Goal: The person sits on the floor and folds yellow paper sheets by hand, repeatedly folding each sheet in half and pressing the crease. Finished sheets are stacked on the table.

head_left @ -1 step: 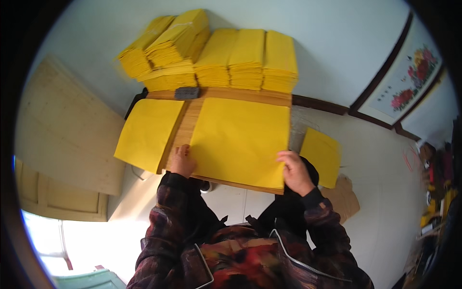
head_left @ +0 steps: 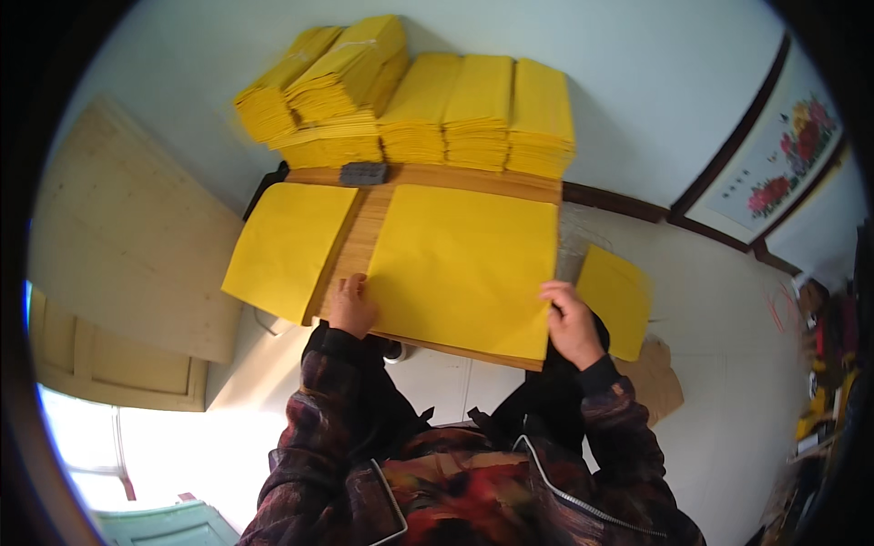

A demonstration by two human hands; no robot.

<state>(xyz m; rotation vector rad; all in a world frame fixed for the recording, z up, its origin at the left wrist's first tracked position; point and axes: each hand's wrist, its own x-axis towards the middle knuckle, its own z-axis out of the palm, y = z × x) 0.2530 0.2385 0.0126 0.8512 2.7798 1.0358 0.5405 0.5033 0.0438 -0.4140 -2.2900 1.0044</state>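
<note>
1. Left hand (head_left: 351, 308) gripped near-left corner of large yellow sheet (head_left: 464, 264) lying flat on wooden board (head_left: 364, 227).
2. Right hand (head_left: 572, 324) pinched its near-right corner.
3. Yellow stacks (head_left: 428, 100) sat behind.

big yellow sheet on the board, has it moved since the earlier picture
No. The big yellow sheet lies the same against the wooden board, with the left hand and right hand at its near corners.

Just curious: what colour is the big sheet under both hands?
Bright yellow: the large flat paper sheet, clearest in the head view.
</note>
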